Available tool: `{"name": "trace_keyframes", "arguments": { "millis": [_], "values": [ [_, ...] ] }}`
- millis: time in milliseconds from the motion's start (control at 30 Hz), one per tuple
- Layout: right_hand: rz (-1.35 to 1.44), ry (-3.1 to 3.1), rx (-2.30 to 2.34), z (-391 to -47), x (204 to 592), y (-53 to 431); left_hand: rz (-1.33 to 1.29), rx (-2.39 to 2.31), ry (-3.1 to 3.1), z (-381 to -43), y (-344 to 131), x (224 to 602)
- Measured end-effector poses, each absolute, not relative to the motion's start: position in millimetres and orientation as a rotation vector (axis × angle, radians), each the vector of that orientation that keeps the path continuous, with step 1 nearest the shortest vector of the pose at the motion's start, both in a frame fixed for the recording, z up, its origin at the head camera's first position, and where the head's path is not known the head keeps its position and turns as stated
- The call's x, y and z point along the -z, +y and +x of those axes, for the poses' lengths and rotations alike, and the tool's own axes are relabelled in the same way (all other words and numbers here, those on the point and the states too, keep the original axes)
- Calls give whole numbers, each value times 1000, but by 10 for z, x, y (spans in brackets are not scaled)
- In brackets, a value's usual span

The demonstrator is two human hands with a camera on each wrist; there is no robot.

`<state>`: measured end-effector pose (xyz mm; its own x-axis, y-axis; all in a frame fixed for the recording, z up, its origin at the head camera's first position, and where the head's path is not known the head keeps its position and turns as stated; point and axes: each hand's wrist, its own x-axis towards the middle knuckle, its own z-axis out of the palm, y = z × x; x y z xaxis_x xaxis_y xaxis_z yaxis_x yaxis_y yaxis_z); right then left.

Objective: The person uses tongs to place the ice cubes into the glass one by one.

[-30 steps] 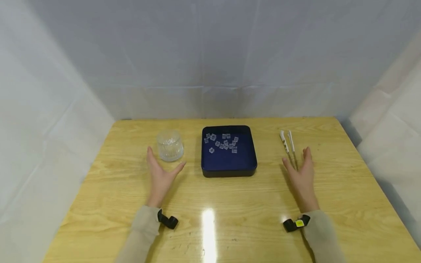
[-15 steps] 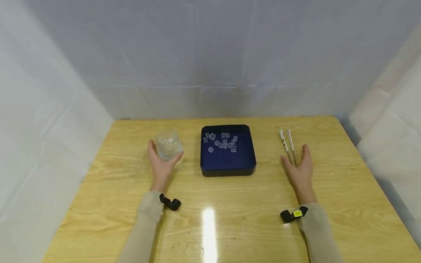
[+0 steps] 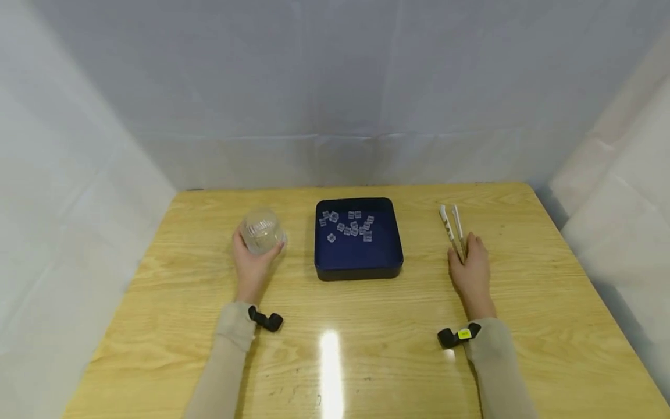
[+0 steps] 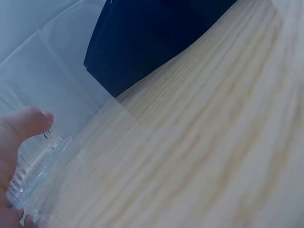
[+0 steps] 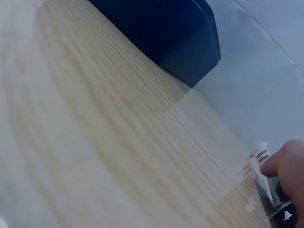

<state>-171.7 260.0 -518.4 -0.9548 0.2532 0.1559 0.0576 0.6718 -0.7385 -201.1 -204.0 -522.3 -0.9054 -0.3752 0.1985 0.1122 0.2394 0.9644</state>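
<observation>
My left hand (image 3: 253, 262) grips a clear ribbed glass (image 3: 262, 228) on the left side of the table, thumb on its right side. In the left wrist view the thumb (image 4: 29, 122) presses the glass wall (image 4: 40, 156). On the right, my right hand (image 3: 471, 272) holds metal tongs (image 3: 459, 233) with white tips by their lower arms. The tongs lie with their tips pointing away from me. In the right wrist view the thumb (image 5: 278, 161) touches the tongs (image 5: 262, 175); most of the fingers are out of sight there.
Between the hands stands a dark blue square tray (image 3: 361, 273) with several clear cubes (image 3: 353, 228) in its far half. The wooden table (image 3: 387, 349) ends at a pale cloth backdrop (image 3: 345, 157), with cloth at both sides too.
My left hand has moved forward and taken hold of the glass, which now leans slightly. The right hand's fingers have come together round the tongs. Tray and cubes are unmoved.
</observation>
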Motion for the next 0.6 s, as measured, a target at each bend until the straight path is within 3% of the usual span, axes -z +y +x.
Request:
{"name": "trace_keyframes", "arguments": {
  "millis": [600],
  "values": [
    [-220,-2547,-1142,-1704,5223,2582,206,1660,-2175,-1829,-2014,5195]
  ]
}}
